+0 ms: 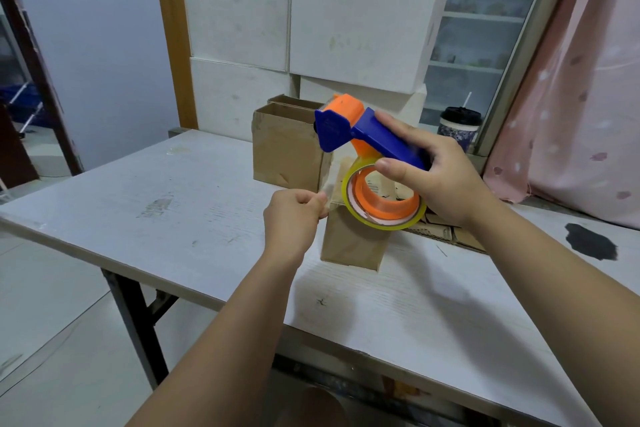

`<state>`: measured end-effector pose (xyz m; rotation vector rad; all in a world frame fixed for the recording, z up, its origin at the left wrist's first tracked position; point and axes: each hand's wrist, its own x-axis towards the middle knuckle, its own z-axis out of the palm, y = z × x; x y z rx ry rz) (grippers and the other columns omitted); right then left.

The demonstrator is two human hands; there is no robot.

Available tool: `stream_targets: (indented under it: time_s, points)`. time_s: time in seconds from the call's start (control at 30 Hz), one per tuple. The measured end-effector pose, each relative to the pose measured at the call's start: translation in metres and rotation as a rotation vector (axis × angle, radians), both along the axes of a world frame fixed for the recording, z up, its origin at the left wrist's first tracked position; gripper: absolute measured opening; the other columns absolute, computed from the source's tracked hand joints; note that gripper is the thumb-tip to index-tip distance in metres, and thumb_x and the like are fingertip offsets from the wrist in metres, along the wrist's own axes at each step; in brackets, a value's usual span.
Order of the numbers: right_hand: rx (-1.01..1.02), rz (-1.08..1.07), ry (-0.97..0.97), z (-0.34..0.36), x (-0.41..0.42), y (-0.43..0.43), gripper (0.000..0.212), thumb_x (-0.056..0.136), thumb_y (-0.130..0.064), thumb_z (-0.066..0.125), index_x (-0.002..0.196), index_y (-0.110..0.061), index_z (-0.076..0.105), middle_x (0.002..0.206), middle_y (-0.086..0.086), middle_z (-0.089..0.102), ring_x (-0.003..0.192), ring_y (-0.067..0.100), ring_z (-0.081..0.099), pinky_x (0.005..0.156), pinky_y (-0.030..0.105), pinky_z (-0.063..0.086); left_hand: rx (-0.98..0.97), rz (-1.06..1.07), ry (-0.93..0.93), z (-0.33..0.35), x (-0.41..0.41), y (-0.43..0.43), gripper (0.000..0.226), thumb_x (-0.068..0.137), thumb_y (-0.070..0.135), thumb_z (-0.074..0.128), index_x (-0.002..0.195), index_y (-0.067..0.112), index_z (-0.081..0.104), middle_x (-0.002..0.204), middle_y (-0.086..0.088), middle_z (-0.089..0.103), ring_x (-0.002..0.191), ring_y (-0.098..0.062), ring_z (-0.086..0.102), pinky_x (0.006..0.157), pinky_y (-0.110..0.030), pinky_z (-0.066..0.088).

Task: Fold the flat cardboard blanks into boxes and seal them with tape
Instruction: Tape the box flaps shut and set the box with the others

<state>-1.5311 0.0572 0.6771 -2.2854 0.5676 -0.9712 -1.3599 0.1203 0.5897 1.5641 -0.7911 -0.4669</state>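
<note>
The person is standing at a white table [194, 204], working over a small cardboard box [349, 246] that is sitting upright near the middle of the tabletop. The right hand [440, 173] is gripping the blue handle of a tape dispenser [360, 135] — fingers wrapped over the top, thumb pressing underneath — and holding it above the box, cutter end pointing toward 11 o'clock. The tape roll [382, 198] is riding on the orange hub, hanging just over the box's top edge.

The left hand [294, 218] is at 9 o'clock from the box, fingertips pinched together on the loose end of clear tape [329, 187], which is stretching up from the pinch toward the dispenser. Whether the strip is already touching the box I cannot tell, since the tape is see-through and the roll is covering that corner.

Behind the small box, toward 12 o'clock, two taller open-topped boxes [287, 149] are standing side by side, and behind them white cartons [311, 17] are stacking up against the wall. Flat cardboard blanks [446, 230] are lying on the table at 3 o'clock, partly under the right wrist. A dark-lidded cup [459, 126] with a straw is sitting on the sill at 2 o'clock, beside a pink curtain [581, 97] — and a black smear [592, 241] is marking the table's far right end
</note>
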Motion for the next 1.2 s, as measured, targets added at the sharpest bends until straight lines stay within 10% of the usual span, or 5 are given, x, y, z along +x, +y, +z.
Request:
stream_targets:
  time_s: [0.33,0.53,0.8,0.93,1.2]
  points:
    - [0.002,-0.006,0.027,0.001,0.004,0.003,0.061,0.073,-0.049,0.067,0.131,-0.051,0.048,0.131,-0.026,0.054,0.112,-0.005,0.055,0.093,0.018,0.045,0.071,-0.059,0.215,0.0,0.004,-0.008,0.016,0.086,0.032,0.068,0.088,0.016,0.072,0.07,0.009,0.067,0.069,-0.005,0.064,0.058,-0.02,0.042]
    - [0.017,-0.024,0.032,0.004,0.007,0.002,0.061,0.073,-0.05,0.066,0.132,-0.048,0.049,0.13,-0.024,0.055,0.11,-0.005,0.056,0.091,0.017,0.044,0.27,0.105,-0.467,0.003,-0.004,-0.01,0.052,0.086,0.026,0.067,0.133,0.028,0.045,0.131,-0.003,0.043,0.108,-0.018,0.049,0.082,-0.031,0.046]
    - [0.019,-0.019,0.029,0.005,0.007,0.002,0.061,0.074,-0.05,0.065,0.132,-0.048,0.048,0.128,-0.026,0.055,0.109,-0.006,0.055,0.089,0.013,0.044,-0.228,0.043,-0.093,-0.017,-0.033,0.016,0.037,0.092,0.006,0.048,0.118,0.025,0.066,0.093,0.029,0.06,0.086,0.02,0.056,0.069,0.006,0.039]
    - [0.028,-0.01,0.024,0.005,0.008,0.001,0.063,0.074,-0.049,0.065,0.134,-0.043,0.049,0.128,-0.025,0.054,0.108,-0.01,0.054,0.087,0.008,0.043,-0.138,-0.086,-0.119,-0.03,-0.035,0.019,0.034,0.091,0.017,0.056,0.12,0.036,0.06,0.09,0.039,0.056,0.102,-0.001,0.06,0.067,-0.001,0.043]
    - [0.05,0.014,0.029,0.005,0.004,-0.001,0.066,0.076,-0.048,0.071,0.138,-0.04,0.047,0.133,-0.02,0.054,0.113,-0.005,0.054,0.093,0.015,0.044,-0.204,0.044,-0.645,-0.012,-0.027,0.007,0.035,0.089,0.025,0.063,0.124,0.024,0.06,0.103,0.008,0.069,0.085,-0.002,0.054,0.081,-0.018,0.046]
